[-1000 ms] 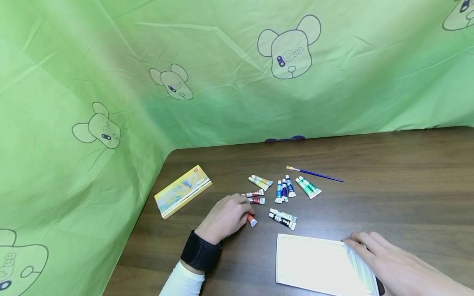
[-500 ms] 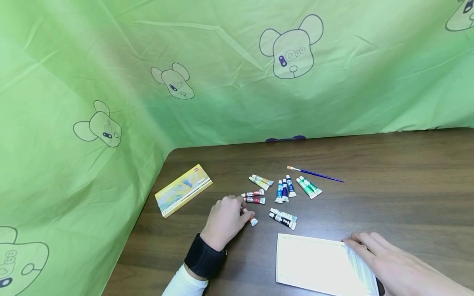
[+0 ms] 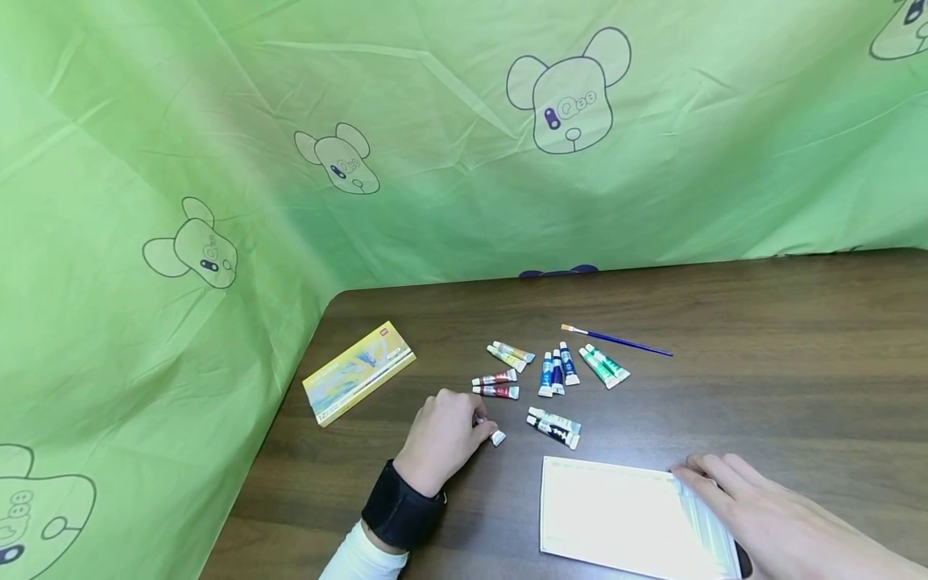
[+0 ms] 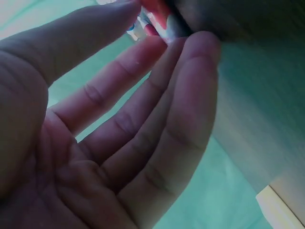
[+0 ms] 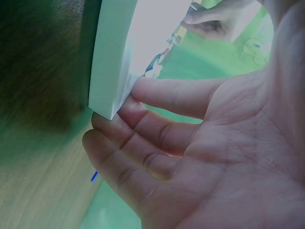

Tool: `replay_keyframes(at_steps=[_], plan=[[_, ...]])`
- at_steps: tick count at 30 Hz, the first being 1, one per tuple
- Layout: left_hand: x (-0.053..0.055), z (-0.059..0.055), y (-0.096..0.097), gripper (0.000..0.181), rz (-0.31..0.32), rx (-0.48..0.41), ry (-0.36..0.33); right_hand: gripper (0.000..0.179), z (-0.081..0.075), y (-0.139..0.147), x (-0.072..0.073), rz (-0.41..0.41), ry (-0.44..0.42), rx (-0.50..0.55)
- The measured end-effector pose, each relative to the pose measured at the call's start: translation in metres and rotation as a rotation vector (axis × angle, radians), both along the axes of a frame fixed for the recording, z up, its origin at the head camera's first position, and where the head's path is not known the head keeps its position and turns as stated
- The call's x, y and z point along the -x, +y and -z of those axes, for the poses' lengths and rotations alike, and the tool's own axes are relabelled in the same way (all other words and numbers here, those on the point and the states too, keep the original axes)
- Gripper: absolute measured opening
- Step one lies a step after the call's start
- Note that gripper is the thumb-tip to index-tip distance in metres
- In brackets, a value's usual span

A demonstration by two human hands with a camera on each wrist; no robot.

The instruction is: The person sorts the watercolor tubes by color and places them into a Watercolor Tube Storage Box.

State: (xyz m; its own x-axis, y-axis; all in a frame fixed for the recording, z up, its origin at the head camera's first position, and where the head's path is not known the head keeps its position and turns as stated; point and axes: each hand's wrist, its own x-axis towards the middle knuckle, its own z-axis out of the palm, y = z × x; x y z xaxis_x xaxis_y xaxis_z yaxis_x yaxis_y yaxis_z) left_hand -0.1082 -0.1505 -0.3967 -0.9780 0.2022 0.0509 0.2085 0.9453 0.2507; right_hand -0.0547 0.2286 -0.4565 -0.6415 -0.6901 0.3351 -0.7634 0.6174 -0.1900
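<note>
My left hand pinches a small paint tube between thumb and fingertips at the table surface. Most of this tube is hidden under the hand; its pale flat end sticks out. In the left wrist view the tube shows red and white at the tips of the fingers. Two red-brown tubes lie just beyond the hand. My right hand rests on the far right corner of a flat white rectangular slab. From the right wrist, nearly straight fingers touch the slab's pale thick edge.
Yellow tubes, blue tubes, green tubes and a black tube beside a white one lie grouped mid-table. A blue paintbrush lies behind them. The yellow paint box is at left, near a green curtain.
The left hand has shifted slightly right and nearer, its thumb and fingers drawing in around the tube. Less of the tube's orange-red side shows. The right hand and slab have stayed put.
</note>
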Motion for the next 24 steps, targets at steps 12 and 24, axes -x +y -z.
replay_keyframes(at_steps=[12, 24], plan=[[-0.0046, -0.0008, -0.0026, 0.021, 0.024, 0.116, 0.103, 0.115, 0.0019, 0.0010, 0.0011, 0.000, -0.057, -0.032], [-0.0037, -0.0013, 0.0022, 0.005, 0.062, 0.009, 0.002, 0.116, 0.0017, 0.0005, -0.0004, 0.011, -0.075, -0.033]])
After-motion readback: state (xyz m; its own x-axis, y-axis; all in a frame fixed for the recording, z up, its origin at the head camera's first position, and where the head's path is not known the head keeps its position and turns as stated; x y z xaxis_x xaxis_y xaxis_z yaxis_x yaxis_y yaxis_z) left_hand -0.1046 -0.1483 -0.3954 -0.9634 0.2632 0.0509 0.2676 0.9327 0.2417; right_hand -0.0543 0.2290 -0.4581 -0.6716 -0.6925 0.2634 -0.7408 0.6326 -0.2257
